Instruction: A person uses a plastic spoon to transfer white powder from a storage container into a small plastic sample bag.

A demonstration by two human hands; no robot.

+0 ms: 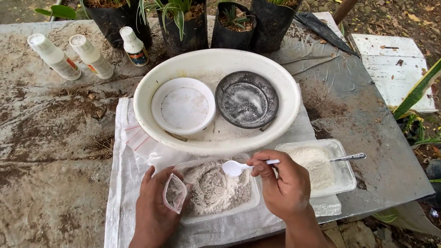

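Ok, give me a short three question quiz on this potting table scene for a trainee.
1. True or false: the right hand holds a white plastic spoon.
2. What does the left hand hold? A) small clear bag B) white bottle C) black dish
3. How many dishes sit inside the large white basin?

Key:
1. True.
2. A.
3. Two: a white dish and a black dish.
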